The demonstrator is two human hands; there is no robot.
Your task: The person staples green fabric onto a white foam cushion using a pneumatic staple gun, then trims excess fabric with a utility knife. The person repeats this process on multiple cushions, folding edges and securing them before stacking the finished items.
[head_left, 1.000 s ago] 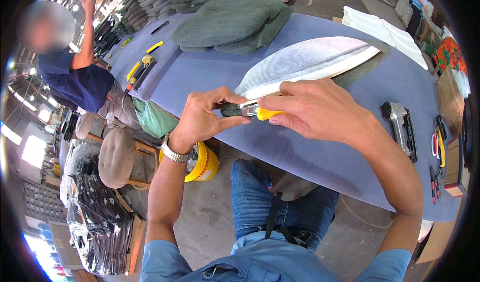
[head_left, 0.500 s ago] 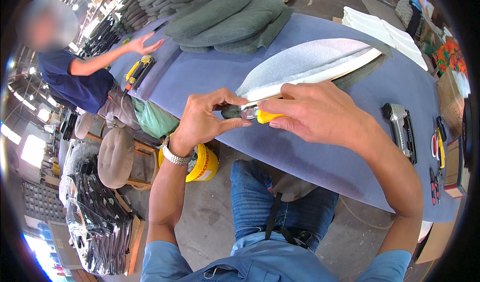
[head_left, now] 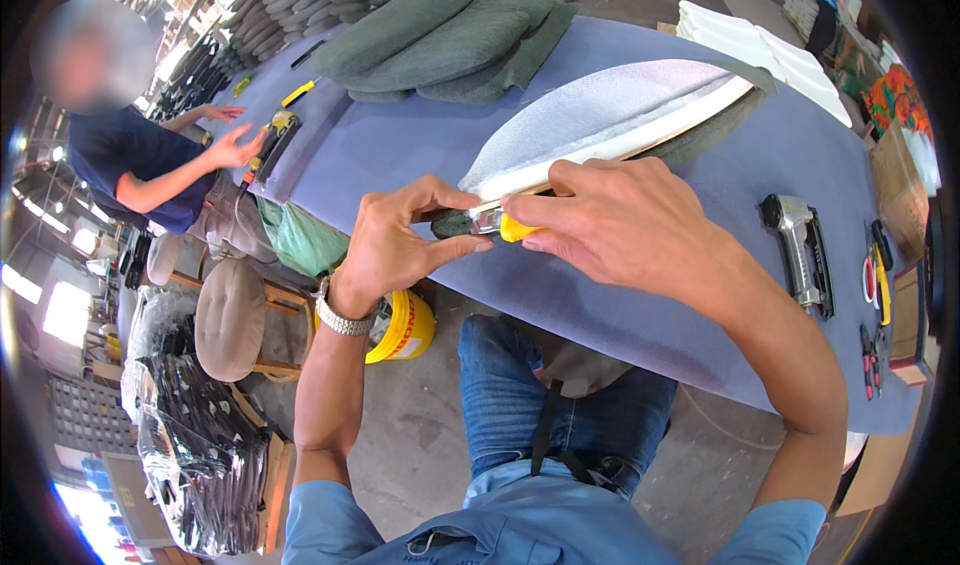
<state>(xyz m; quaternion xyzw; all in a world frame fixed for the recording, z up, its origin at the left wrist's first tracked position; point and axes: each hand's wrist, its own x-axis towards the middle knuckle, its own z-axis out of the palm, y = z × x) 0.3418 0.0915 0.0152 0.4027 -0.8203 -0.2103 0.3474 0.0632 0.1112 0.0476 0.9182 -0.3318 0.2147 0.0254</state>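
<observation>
A curved seat-like pad (head_left: 590, 120) lies on the table, with pale mesh-like cloth on top, a white foam edge and dark green fabric (head_left: 451, 225) under it. At its near left tip, the thumb and forefinger of my left hand (head_left: 385, 240) close round the dark fabric. My right hand (head_left: 640, 220) grips a yellow utility knife (head_left: 514, 229), its silver metal end pointing left against the fabric between my two hands. The blade edge itself is too small to make out.
A blue-grey padded table (head_left: 400, 145) carries stacked dark green pads (head_left: 430, 35), a staple gun (head_left: 799, 255), and scissors and pliers (head_left: 872, 360) on the right. White foam pieces (head_left: 760, 55) lie behind. A co-worker (head_left: 140, 175) stands left, beyond a yellow bucket (head_left: 405, 327).
My hands, the knife and the pad appear slightly further left and up in view. The co-worker's reaching arm has drawn back and lowered, and both that person's hands now show.
</observation>
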